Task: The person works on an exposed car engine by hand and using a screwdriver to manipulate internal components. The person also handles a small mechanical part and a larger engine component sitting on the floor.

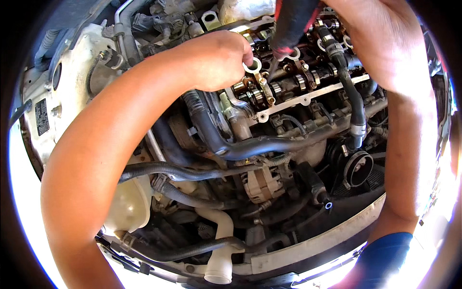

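The top of a car engine [304, 100] lies uncovered, with camshafts and bearing caps showing. My left hand [228, 58] reaches in from the left, its fingers curled down beside a round silver ring [252, 65] over the camshafts. Whatever those fingers may hold is hidden behind the hand. A black-and-red screwdriver [293, 24] slants down among the camshafts, its thin dark shaft ending near the bearing caps. At the top edge, my right hand [365, 24] meets its handle; the fingers are mostly cut off by the frame.
A thick black hose [269, 147] crosses in front of the engine, and another [350, 86] runs over its right side. Below are a pulley [357, 168], an alternator [262, 184] and a white pipe [219, 255]. A pale plastic tank [127, 207] sits under my left forearm.
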`<move>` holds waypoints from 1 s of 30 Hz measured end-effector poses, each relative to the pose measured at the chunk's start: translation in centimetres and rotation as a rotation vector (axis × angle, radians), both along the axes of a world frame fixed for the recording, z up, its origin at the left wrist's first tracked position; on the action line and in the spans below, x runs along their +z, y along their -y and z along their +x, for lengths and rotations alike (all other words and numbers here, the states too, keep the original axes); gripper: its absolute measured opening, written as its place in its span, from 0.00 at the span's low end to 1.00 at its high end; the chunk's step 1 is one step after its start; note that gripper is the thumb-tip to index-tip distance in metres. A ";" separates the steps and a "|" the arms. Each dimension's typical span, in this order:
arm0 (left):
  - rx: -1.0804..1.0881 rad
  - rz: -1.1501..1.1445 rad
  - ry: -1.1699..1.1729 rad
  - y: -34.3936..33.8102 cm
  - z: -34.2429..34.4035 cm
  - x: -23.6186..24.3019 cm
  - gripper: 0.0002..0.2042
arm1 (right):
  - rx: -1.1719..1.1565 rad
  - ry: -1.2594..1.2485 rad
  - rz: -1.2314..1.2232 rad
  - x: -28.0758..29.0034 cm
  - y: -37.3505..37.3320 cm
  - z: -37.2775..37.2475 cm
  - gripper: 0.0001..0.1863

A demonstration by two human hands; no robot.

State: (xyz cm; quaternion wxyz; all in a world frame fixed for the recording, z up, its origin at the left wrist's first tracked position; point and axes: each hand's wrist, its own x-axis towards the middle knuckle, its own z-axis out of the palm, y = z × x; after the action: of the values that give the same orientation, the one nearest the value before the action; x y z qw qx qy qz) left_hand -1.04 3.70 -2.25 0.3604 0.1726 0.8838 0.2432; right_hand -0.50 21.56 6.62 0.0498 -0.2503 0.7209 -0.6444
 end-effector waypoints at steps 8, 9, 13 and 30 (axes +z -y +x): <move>-0.007 0.081 0.049 -1.4 0.2 -0.9 0.09 | -0.165 -0.116 0.384 -0.5 -4.4 5.3 0.13; -0.004 0.080 0.050 -1.6 0.4 -0.7 0.09 | -0.176 -0.125 0.417 -0.6 -4.9 6.2 0.13; -0.047 0.115 0.053 -1.9 0.7 -1.7 0.10 | -0.225 -0.139 0.508 -1.4 -6.4 9.3 0.13; -0.084 0.194 0.102 -1.4 0.6 -1.3 0.13 | -0.327 -0.168 0.608 -0.8 -6.8 10.6 0.16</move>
State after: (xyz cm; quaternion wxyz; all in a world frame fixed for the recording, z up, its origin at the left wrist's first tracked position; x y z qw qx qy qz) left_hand -0.47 5.12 -3.50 0.3966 0.2308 0.8286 0.3206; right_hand 10.07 28.33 5.78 -0.0412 -0.1573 0.9118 -0.3770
